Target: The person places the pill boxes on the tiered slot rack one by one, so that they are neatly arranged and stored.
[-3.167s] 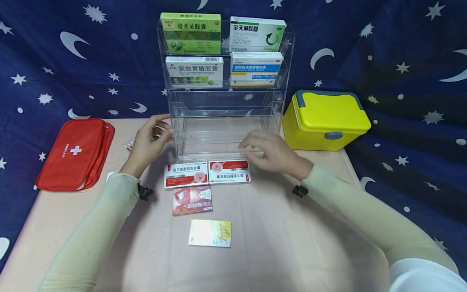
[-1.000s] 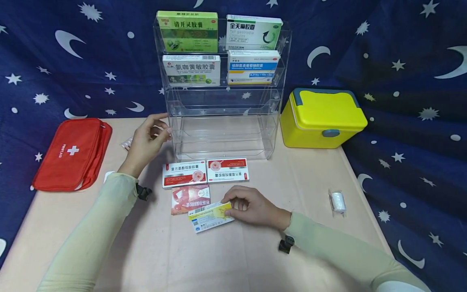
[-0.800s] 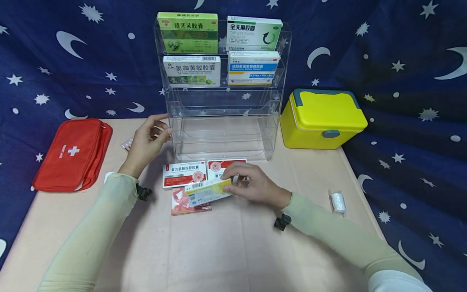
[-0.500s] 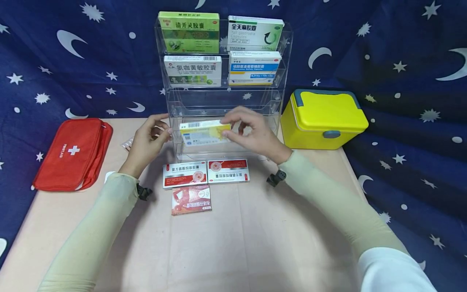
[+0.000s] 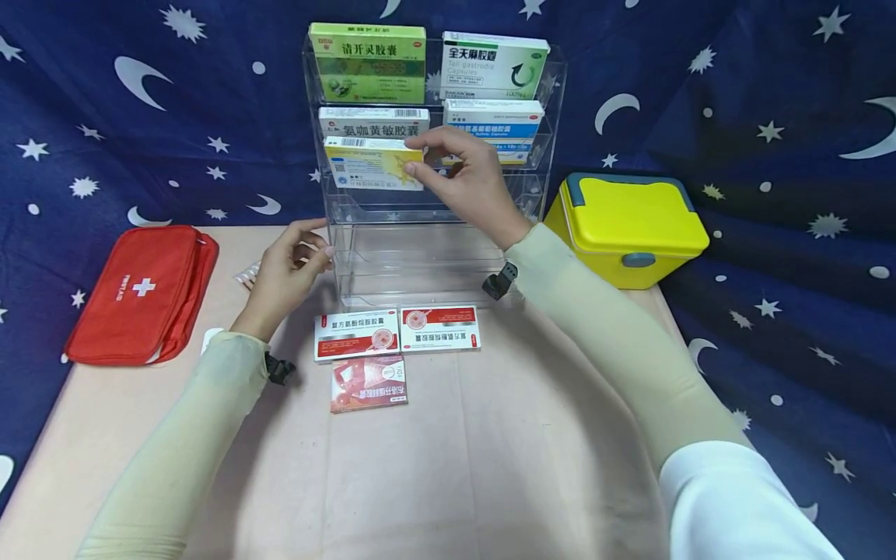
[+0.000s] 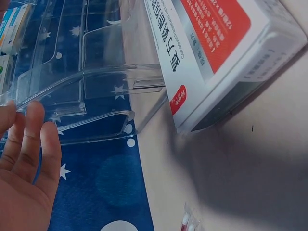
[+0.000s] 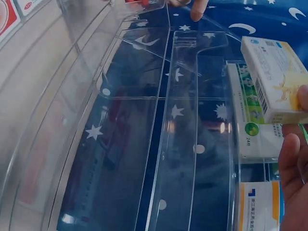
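Observation:
My right hand (image 5: 472,175) pinches a white and yellow medicine box (image 5: 367,165) by its right end, thumb in front and fingers on top. It is held at the clear acrylic display rack (image 5: 434,288), overlapping the lower part of a white and green medicine box (image 5: 371,124) in the second tier. In the right wrist view the pinched box (image 7: 272,72) is tilted. My left hand (image 5: 283,268) holds the rack's left side edge; its fingers (image 6: 36,120) show against the clear plastic. Two red and white boxes (image 5: 355,348) and a red box (image 5: 369,395) lie before the rack.
The top tier bears a green box (image 5: 371,74) and a white-green box (image 5: 504,66); a blue and white box (image 5: 514,114) stands below. A red first-aid pouch (image 5: 140,311) lies left, a yellow case (image 5: 630,233) stands right. Small wrapped swabs (image 5: 247,275) lie behind my left hand.
My right hand reached down from the rack, picked up the white and yellow box from the table and lifted it to the rack's middle tiers. The left hand stayed on the rack's side.

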`<state>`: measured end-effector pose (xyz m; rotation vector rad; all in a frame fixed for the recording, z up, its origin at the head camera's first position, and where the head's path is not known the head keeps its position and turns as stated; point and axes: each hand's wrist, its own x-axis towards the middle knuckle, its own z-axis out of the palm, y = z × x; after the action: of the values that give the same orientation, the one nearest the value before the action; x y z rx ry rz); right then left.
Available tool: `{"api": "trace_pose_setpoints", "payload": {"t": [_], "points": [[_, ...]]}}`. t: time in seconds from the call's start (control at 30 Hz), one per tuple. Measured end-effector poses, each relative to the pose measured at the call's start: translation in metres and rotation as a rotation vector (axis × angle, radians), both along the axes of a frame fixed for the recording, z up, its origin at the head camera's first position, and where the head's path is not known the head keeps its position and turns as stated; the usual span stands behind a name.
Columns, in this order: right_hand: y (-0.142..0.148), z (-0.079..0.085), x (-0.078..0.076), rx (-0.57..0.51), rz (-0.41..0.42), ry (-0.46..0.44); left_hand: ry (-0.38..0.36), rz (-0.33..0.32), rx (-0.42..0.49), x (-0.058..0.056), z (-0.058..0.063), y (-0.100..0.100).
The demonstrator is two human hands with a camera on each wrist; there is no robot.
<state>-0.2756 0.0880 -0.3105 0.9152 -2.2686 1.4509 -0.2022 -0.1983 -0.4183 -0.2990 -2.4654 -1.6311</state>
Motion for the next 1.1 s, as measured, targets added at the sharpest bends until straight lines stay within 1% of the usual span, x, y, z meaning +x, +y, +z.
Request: {"api": "trace_pose_setpoints", "payload": {"t": [0.03,0.1,0.23,0.43,0.53,0.83,1.1], "points": [[-0.002,-0.001,-0.002,0.011,-0.006,0.008,0.001,0.004,-0.003,-0.002,-0.003,-0.001],[-0.003,-0.007,-0.012,0.041,-0.007,0.023,0.001,0.005,-0.004,-0.002,-0.003,-0.001],[-0.007,-0.015,-0.017,0.104,0.021,0.060,-0.001,0.008,-0.015,-0.002,-0.003,-0.001],[-0.007,-0.027,-0.017,0.218,0.031,0.044,-0.013,0.008,-0.016,-0.002,-0.002,0.000],[-0.006,-0.030,-0.018,0.252,0.034,0.051,-0.015,0.004,-0.010,-0.003,-0.002,0.000],[-0.007,-0.033,-0.019,0.264,0.053,0.054,-0.019,0.008,-0.021,-0.003,-0.002,-0.001],[-0.006,-0.039,-0.017,0.349,0.015,0.036,-0.015,0.011,-0.011,-0.002,-0.005,-0.001]]}}
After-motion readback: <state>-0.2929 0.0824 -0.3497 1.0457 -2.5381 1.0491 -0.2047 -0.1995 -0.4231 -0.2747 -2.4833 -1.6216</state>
